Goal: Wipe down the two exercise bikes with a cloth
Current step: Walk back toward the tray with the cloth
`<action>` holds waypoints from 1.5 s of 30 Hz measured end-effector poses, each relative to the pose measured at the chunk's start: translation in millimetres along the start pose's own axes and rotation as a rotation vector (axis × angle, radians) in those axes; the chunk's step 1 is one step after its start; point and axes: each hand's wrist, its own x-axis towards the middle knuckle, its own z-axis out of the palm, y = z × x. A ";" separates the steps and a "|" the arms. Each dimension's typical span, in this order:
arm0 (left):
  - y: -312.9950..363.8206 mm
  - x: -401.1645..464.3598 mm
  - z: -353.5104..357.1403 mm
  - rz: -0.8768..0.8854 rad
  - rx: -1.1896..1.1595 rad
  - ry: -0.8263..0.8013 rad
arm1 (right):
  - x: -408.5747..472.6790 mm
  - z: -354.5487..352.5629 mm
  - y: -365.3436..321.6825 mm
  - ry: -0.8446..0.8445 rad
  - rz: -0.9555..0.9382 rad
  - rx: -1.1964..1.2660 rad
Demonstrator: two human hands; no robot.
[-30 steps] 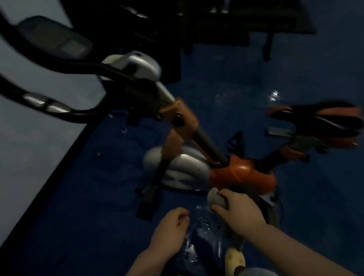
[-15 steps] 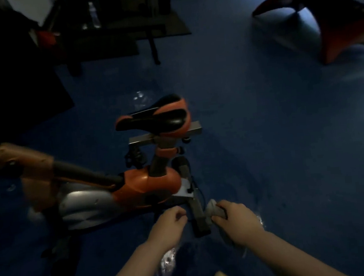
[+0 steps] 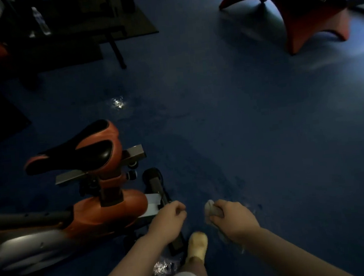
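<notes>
An orange and silver exercise bike (image 3: 108, 212) stands at the lower left, its black and orange saddle (image 3: 76, 150) raised above the body. My right hand (image 3: 234, 220) grips a small grey cloth (image 3: 211, 210) over the blue floor, to the right of the bike's rear foot bar (image 3: 159, 197). My left hand (image 3: 168, 221) hovers in a loose fist over that bar and holds nothing. The bike's front end is cut off by the left edge. A second bike is not in view.
A red-legged table (image 3: 302, 15) stands at the top right. Dark gym gear and a mat (image 3: 105, 32) fill the top left. My foot (image 3: 197, 245) is on the blue floor (image 3: 265, 141) between my arms. Wet glints show on the floor.
My view has swung right, so the handlebars and bike front slid out of frame on the left. My right hand with the cloth has come off the bike toward the right.
</notes>
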 end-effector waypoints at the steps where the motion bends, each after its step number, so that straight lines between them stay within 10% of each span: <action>1: 6.2 10.9 -1.3 0.002 0.010 -0.001 | 10.5 -3.7 1.9 -0.016 0.004 -0.006; 19: 91.1 224.1 -68.9 -0.107 -0.055 0.103 | 255.2 -123.6 -31.1 -0.103 -0.150 -0.119; 45: 143.5 418.5 -190.0 -0.564 -0.548 0.709 | 604.6 -271.6 -203.4 -0.420 -0.709 -0.489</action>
